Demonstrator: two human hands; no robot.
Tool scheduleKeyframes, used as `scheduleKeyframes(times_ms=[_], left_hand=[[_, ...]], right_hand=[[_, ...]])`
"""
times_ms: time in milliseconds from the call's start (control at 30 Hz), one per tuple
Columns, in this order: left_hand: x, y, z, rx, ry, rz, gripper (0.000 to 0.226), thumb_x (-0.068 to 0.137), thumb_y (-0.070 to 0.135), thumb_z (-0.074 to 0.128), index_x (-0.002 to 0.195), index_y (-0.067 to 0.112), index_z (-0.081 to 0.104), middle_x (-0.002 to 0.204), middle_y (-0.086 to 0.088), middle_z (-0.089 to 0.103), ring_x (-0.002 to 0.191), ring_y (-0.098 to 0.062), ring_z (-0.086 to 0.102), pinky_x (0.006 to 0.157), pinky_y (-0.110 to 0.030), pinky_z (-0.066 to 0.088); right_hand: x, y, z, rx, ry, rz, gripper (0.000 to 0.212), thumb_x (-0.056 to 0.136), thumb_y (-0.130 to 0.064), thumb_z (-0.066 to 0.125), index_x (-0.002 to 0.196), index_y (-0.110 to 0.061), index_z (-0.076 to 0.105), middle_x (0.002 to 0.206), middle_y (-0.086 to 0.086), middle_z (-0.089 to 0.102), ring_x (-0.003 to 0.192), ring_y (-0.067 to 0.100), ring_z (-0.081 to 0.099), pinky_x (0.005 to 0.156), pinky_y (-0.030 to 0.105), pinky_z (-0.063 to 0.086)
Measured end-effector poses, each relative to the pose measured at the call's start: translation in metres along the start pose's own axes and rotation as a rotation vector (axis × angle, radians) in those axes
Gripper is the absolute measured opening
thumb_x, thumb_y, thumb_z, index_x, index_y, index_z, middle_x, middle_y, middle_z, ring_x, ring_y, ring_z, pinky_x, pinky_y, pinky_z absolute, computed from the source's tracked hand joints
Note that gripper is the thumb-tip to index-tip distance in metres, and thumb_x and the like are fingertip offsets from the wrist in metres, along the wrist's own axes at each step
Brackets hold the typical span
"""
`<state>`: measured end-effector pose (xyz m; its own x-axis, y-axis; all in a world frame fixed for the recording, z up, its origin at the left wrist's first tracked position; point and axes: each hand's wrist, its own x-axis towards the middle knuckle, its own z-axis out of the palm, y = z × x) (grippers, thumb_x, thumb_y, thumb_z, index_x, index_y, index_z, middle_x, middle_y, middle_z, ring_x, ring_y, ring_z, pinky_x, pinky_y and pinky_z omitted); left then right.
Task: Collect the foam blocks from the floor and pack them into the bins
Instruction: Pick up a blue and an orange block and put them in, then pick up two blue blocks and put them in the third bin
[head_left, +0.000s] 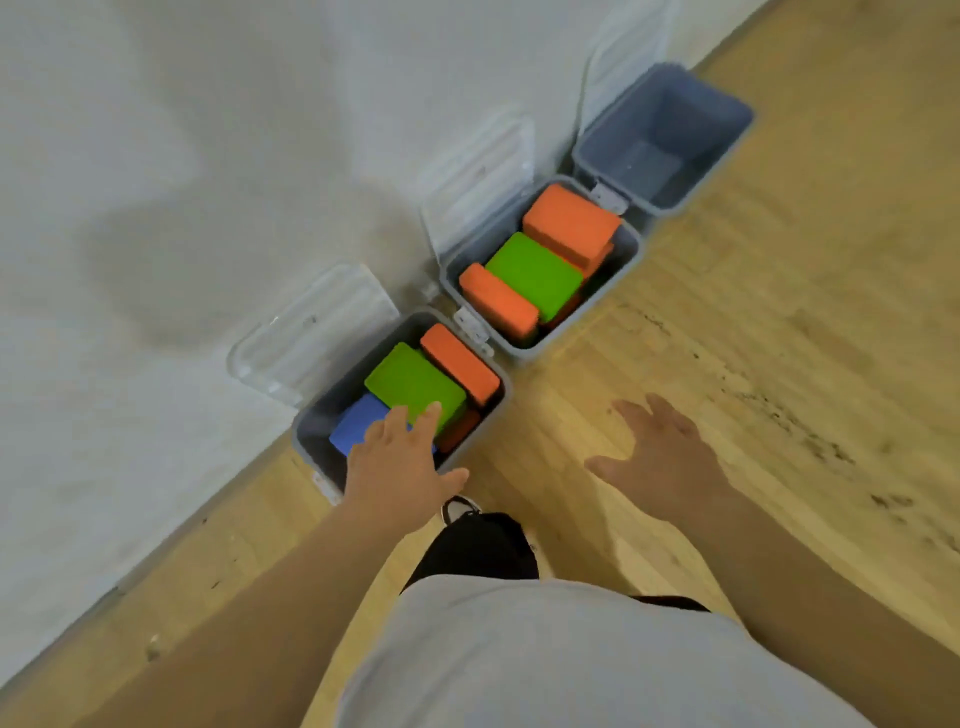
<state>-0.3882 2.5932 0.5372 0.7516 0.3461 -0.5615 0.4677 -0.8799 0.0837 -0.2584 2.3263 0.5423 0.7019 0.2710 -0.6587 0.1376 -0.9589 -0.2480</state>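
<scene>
Three grey bins stand in a row along the wall with clear lids flipped up. The nearest bin (311, 447) holds a green block (410, 382), an orange block (460, 364) and a blue block (356, 423). My left hand (402, 462) lies flat over the blue block, fingertips touching the green one, holding nothing. The middle bin (621, 280) holds a green block (532, 273) between two orange blocks (571, 221) (498, 301). The far bin (717, 150) is empty. My right hand (665, 454) hovers open over the floor to the right of the nearest bin.
A pale wall (182, 156) runs diagonally behind the bins. Wooden floor (779, 338) with dark scuff marks spreads to the right. My dark trouser leg and shoe (460, 509) stand just below the nearest bin.
</scene>
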Motion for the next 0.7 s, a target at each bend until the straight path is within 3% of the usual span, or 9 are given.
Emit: scheduleKeyframes(times_ms=[200,433,700], left_hand=[[-0.023,0.165,0.010,0.177,0.011,0.276,0.095,0.084,0.078,0.050,0.160,0.033,0.015,0.164,-0.008,0.025,0.149,-0.034,0.027,0.115,-0.053,0.035],[-0.090,0.411,0.062,0.384,-0.010,0.634,0.094,0.088,0.074,0.051,0.161,0.033,0.009,0.167,-0.007,0.019,0.152,-0.034,0.020,0.120,-0.054,0.026],[-0.167,0.620,0.099,0.573,-0.024,1.020,0.091,0.089,0.074,0.052,0.161,0.034,0.013,0.166,-0.006,0.022,0.151,-0.032,0.022,0.120,-0.051,0.027]], right_hand=[[-0.094,0.179,0.023,0.220,0.066,0.263,0.093,0.085,-0.074,0.059,0.160,-0.042,0.014,0.171,-0.002,0.000,0.156,0.032,0.008,0.120,0.059,0.024],[-0.246,0.408,0.047,0.437,0.194,0.610,0.097,0.081,-0.074,0.063,0.160,-0.039,0.020,0.171,0.001,0.008,0.155,0.033,0.014,0.120,0.059,0.025],[-0.357,0.527,0.069,0.718,0.339,0.879,0.095,0.082,-0.071,0.065,0.160,-0.036,0.023,0.170,0.004,0.012,0.153,0.035,0.017,0.118,0.059,0.029]])
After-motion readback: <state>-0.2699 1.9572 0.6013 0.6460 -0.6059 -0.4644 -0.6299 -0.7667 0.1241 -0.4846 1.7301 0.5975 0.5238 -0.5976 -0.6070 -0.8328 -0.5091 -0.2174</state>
